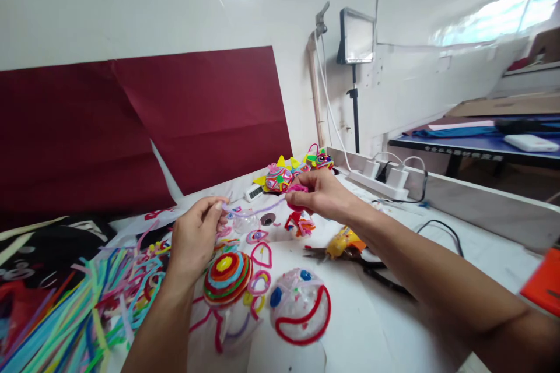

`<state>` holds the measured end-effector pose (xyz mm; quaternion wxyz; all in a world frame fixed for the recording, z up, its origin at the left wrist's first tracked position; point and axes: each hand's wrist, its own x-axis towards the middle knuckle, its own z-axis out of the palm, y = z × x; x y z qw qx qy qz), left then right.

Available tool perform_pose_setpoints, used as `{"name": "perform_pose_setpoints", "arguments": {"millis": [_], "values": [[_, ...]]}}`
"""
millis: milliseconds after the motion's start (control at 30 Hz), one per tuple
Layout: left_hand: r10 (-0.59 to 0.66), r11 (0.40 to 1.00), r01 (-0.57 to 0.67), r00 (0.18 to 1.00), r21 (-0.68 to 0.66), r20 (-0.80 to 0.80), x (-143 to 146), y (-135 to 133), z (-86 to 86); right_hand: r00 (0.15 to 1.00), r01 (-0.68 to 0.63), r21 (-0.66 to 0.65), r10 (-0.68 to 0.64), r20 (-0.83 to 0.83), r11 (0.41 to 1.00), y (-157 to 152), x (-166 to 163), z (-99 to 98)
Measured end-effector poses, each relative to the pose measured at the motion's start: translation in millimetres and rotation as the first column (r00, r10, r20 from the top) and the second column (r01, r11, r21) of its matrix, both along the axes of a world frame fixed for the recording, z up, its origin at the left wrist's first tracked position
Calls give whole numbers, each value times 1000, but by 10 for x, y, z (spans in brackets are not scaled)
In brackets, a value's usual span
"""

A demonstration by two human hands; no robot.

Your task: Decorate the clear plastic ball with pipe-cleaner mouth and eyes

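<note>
My left hand (196, 233) pinches one end of a pale lilac pipe cleaner (258, 210). My right hand (321, 193) is closed on its other end, where the cleaner is wound into a pink coil (297, 189). The strand stretches between both hands above the white table (371, 326). Below the hands lie a dome wrapped in striped rings (227, 278) and a clear dome with blue eyes and a red mouth outline (301, 305). Small bent loops (261, 256) lie between them.
A heap of coloured pipe cleaners (87, 309) covers the table's left. A yellow glue gun (343, 242) and black cable lie right of centre. Finished colourful figures (280, 178) stand at the back, near a power strip (378, 182). Red paper (175, 122) lines the wall.
</note>
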<state>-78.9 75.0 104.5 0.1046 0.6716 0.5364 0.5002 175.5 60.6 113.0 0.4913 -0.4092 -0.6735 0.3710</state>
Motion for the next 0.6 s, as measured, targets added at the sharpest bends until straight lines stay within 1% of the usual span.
{"name": "perform_pose_setpoints", "arguments": {"millis": [67, 133, 167, 233, 300, 367, 433, 467, 500, 533, 600], "values": [[12, 1000, -11, 1000, 16, -19, 30, -46, 39, 1000, 4, -6, -4, -20, 1000, 5, 17, 26], [81, 994, -70, 988, 85, -130, 53, -75, 69, 999, 6, -28, -7, -35, 1000, 0, 28, 49], [132, 984, -103, 969, 147, -207, 59, -77, 73, 999, 3, -37, -4, -39, 999, -5, 30, 56], [237, 945, -132, 906, 299, -351, 48, -55, 52, 999, -1, -37, 0, -32, 999, -14, 27, 57], [319, 900, -115, 832, 421, -453, -1, -9, 6, 1000, -13, -35, 13, -4, 999, -24, 18, 46], [401, 865, -124, 752, 486, -523, -95, 34, -31, 999, -29, -40, 30, 31, 999, -39, 10, 33], [493, 833, -186, 678, 521, -545, -215, 46, -21, 998, -33, -40, 35, 48, 999, -60, 9, 29], [523, 819, -220, 665, 530, -533, -272, 35, 6, 998, -30, -33, 32, 47, 999, -70, 11, 30], [527, 820, -245, 674, 516, -518, -318, 14, 45, 999, -26, -22, 26, 41, 999, -79, 12, 30], [517, 825, -255, 703, 505, -488, -349, -16, 92, 999, -22, -9, 23, 36, 1000, -84, 13, 29], [517, 813, -321, 782, 486, -349, -356, -83, 183, 999, -27, 10, 26, 33, 1000, -82, 6, 19]]}}
